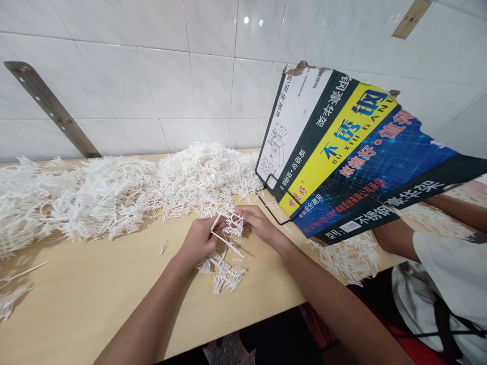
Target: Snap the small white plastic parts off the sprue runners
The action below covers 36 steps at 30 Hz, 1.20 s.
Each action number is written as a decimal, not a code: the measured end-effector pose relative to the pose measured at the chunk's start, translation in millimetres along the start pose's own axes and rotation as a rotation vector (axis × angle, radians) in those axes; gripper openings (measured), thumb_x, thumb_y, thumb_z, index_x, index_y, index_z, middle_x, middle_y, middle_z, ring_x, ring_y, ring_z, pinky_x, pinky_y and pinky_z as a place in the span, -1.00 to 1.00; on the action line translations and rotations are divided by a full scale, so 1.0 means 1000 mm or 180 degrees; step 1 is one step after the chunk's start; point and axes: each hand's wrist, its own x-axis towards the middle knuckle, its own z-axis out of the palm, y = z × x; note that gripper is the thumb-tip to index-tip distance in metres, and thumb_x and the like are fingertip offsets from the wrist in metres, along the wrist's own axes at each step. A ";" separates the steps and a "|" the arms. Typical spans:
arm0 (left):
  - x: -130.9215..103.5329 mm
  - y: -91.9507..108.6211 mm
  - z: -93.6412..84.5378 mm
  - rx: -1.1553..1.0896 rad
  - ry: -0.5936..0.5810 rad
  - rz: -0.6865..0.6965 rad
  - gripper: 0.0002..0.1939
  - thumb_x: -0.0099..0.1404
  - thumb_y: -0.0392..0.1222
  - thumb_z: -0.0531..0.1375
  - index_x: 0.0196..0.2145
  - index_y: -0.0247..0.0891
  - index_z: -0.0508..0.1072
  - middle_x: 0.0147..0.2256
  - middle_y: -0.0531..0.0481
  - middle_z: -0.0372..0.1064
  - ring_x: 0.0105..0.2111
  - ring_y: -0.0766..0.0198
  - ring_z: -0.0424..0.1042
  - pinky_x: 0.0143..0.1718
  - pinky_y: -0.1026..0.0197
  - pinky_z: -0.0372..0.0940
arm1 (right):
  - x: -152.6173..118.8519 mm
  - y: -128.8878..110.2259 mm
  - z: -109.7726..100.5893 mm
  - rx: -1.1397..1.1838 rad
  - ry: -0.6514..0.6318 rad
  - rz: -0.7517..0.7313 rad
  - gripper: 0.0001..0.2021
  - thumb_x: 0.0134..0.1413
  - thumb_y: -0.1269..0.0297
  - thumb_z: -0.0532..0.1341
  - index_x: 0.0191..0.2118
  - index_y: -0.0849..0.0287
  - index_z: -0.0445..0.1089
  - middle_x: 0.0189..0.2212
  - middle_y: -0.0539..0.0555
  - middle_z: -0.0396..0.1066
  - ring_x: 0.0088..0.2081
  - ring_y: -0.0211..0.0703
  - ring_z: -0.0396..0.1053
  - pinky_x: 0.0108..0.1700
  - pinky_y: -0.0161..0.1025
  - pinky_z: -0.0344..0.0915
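Note:
A white branched plastic piece (233, 224) is held up between my two hands, above the wooden table. My left hand (200, 241) is closed round its left side, where a thin bent white stem shows. The fingers of my right hand (258, 223) pinch the piece at its right edge. Just below my hands, more white branched pieces (226, 276) lie on the table. Behind them is a large heap of the same white pieces (207, 175), which reaches along the wall to the left.
A printed cardboard sheet (342, 157) leans in a black wire stand (283, 220) on the right. Beyond it, another person's arm (395, 238) and white sleeve show beside more white pieces (350, 256). The table's front edge (266, 319) runs below my forearms; a tiled wall stands behind.

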 end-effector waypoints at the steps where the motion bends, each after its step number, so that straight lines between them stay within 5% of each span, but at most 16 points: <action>1: 0.000 -0.001 0.000 0.0022 0.0066 -0.0006 -0.75 0.42 -0.16 0.06 -0.38 -0.23 0.44 -0.58 0.06 0.30 -0.57 0.30 0.27 -0.43 0.27 0.11 | -0.001 0.001 -0.002 -0.0020 -0.0028 0.0030 -0.50 0.18 -0.20 0.25 -0.34 0.23 0.50 -0.61 -0.04 0.28 -0.58 -0.31 0.16 -0.53 -0.35 -0.01; 5: 0.000 -0.004 -0.001 0.0123 0.0280 -0.0020 -0.80 0.39 -0.18 0.07 -0.28 -0.21 0.49 -0.55 0.04 0.37 -0.55 0.27 0.32 -0.41 0.27 0.13 | -0.004 0.000 -0.004 -0.0083 -0.0117 -0.0053 -0.39 0.22 -0.30 0.15 -0.43 0.24 0.47 -0.59 0.03 0.37 -0.56 -0.30 0.23 -0.49 -0.33 0.09; 9: 0.001 -0.004 -0.003 0.0181 0.0251 0.0044 -0.83 0.37 -0.23 0.08 -0.32 -0.21 0.46 -0.58 0.07 0.33 -0.58 0.30 0.27 -0.43 0.28 0.10 | -0.004 -0.005 0.000 -0.0311 0.0005 -0.0103 -0.51 0.13 -0.21 0.30 -0.40 0.21 0.49 -0.61 -0.01 0.35 -0.56 -0.30 0.22 -0.50 -0.34 0.09; 20: 0.004 0.000 0.005 0.0037 0.0281 0.0240 -0.74 0.43 -0.22 0.03 -0.42 -0.22 0.36 -0.59 0.11 0.26 -0.59 0.35 0.23 -0.46 0.30 0.10 | 0.009 0.008 0.003 -0.0366 0.1144 -0.0265 -0.63 0.07 0.00 0.32 -0.55 0.19 0.41 -0.66 -0.04 0.29 -0.64 -0.31 0.17 -0.57 -0.32 0.07; 26: 0.008 0.001 0.010 0.0354 0.0406 0.0343 -0.82 0.33 -0.29 0.06 -0.38 -0.24 0.44 -0.63 0.10 0.31 -0.62 0.32 0.28 -0.49 0.30 0.10 | 0.011 0.017 0.016 0.0176 0.1901 -0.0254 -0.67 0.03 0.03 0.33 -0.55 0.17 0.38 -0.64 -0.04 0.30 -0.64 -0.32 0.14 -0.61 -0.33 0.00; 36: 0.006 0.001 0.013 0.0580 0.0425 0.0237 -0.75 0.31 -0.23 0.07 -0.35 -0.22 0.55 -0.58 0.00 0.46 -0.61 0.26 0.38 -0.48 0.26 0.16 | 0.009 0.016 0.018 0.0253 0.2043 -0.0301 -0.65 0.07 0.00 0.29 -0.55 0.16 0.35 -0.66 -0.06 0.25 -0.65 -0.33 0.09 -0.59 -0.32 -0.02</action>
